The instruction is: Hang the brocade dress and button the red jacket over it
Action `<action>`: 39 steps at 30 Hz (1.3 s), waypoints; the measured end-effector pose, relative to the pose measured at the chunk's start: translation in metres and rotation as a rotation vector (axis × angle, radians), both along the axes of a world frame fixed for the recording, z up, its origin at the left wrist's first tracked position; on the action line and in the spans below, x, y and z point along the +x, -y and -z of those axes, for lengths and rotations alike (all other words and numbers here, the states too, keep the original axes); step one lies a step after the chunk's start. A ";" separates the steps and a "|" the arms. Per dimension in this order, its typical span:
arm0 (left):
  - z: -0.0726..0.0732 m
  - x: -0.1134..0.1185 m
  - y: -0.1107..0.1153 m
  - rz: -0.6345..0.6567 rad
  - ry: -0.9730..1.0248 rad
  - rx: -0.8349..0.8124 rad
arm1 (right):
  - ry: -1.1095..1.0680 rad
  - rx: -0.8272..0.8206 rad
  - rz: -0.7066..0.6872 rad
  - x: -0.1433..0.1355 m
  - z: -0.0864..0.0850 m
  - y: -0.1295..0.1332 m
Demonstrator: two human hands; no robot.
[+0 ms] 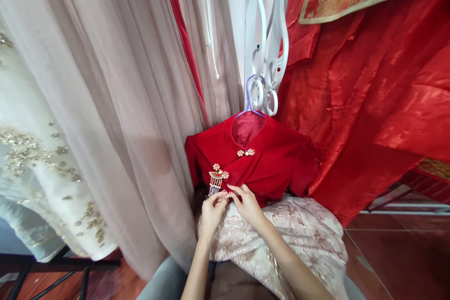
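A red velvet garment [270, 164] with short sleeves hangs from a purple hanger [249, 98]. A flower clasp [245, 152] sits below its collar, and a fan-shaped ornament with beaded tassels [215, 179] lies on the left of the chest. Just below that ornament, my left hand [214, 208] pinches the edge of a lower flower clasp [229, 194]. My right hand [246, 202] is at the clasp's other side, thumb and index finger bent around it, fingertips on the velvet. Pale brocade fabric [298, 229] lies under both forearms.
Pinkish sheer curtains [130, 103] and a beaded white gown [45, 159] hang on the left. White scrolled metalwork [281, 33] rises behind the hanger. Red satin garments [369, 79] hang on the right, above a tiled floor [397, 253]. Black metal bars [86, 281] stand at the lower left.
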State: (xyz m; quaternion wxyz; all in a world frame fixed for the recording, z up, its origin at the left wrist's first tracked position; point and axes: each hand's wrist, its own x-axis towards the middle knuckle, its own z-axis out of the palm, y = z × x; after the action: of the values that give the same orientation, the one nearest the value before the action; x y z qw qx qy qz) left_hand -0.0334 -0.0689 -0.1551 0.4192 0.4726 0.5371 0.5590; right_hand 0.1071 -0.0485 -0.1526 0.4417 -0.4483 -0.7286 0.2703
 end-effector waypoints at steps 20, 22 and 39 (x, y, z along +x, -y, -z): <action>-0.069 0.008 0.041 -0.493 -0.076 0.526 | -0.617 0.243 0.579 0.058 -0.063 0.039; -0.066 0.008 0.039 -0.451 -0.099 0.493 | -0.542 0.215 0.514 0.053 -0.057 0.038; -0.006 -0.001 0.007 -0.012 -0.539 0.102 | -0.215 -0.131 0.028 0.022 -0.017 0.015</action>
State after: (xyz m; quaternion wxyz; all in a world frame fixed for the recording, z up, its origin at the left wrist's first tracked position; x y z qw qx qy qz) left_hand -0.0343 -0.0757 -0.1494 0.2333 0.6218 0.6031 0.4418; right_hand 0.1295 -0.0634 -0.1356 0.4908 -0.4548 -0.6516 0.3573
